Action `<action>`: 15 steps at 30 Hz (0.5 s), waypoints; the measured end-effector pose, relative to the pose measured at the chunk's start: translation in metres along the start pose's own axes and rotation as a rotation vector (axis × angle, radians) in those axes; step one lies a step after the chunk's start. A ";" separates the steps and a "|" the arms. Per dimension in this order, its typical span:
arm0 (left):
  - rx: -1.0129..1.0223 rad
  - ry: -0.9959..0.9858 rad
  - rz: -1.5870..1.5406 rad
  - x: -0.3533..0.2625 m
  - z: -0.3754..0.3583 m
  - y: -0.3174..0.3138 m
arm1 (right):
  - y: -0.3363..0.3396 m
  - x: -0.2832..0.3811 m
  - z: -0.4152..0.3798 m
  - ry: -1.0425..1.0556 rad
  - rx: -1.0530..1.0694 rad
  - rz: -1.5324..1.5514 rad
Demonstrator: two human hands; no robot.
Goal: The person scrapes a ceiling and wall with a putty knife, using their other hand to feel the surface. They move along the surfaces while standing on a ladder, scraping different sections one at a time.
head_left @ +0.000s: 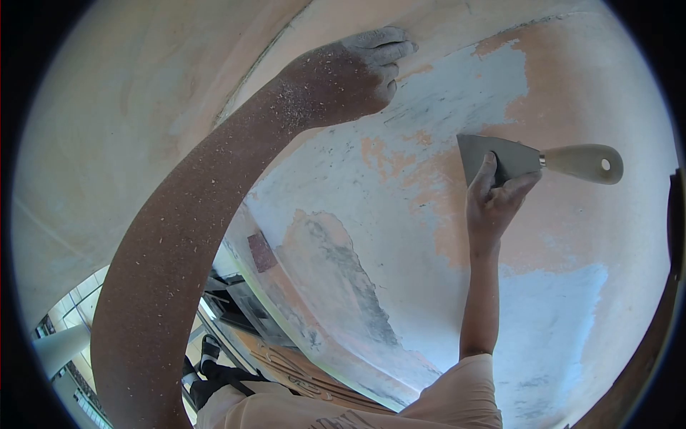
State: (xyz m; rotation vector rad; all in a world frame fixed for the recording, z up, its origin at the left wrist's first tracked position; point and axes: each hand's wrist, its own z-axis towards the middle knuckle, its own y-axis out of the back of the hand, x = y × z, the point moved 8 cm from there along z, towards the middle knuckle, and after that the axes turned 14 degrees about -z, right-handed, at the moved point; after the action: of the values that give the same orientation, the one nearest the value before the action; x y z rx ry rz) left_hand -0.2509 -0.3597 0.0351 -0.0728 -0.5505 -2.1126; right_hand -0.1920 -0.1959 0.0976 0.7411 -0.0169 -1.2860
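Note:
My left hand (375,64), dusted with white powder, rests against the curved plastered surface (400,236) at the upper middle, its fingers pointing right and slightly curled. Pale flecks cover the left forearm. Farther right, my right hand (496,196) grips a putty knife (514,157) by its metal blade, thumb on the face of the blade. The blade's wide edge faces left, beside a patch of exposed orange-brown surface. Its pale handle (582,163) with a hole sticks out to the right, free of the fingers.
The surface has white, grey and orange-brown patches and a crack line at the top. A small dark red patch (261,253) lies at lower left. Below are wooden boards (300,375), dark equipment (239,304), a pale pipe (63,347) and my sandalled foot (210,347).

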 end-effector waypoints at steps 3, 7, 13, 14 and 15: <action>0.002 0.000 0.020 0.000 0.001 0.000 | 0.001 0.006 0.000 0.081 -0.038 -0.030; -0.020 0.009 0.010 0.000 -0.001 0.002 | 0.006 0.002 0.018 0.087 -0.079 0.051; -0.060 0.007 -0.026 0.001 0.000 0.005 | 0.006 -0.003 0.016 0.005 -0.085 -0.108; -0.053 0.006 -0.018 0.000 0.000 0.006 | 0.003 -0.002 0.017 0.039 -0.042 -0.097; -0.047 0.004 -0.010 0.000 0.001 0.006 | 0.000 -0.001 0.017 0.071 0.000 -0.088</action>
State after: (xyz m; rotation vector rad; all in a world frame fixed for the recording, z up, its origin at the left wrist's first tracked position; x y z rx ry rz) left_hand -0.2462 -0.3628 0.0380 -0.0924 -0.5005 -2.1353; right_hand -0.1995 -0.2033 0.1115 0.7941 0.0737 -1.3421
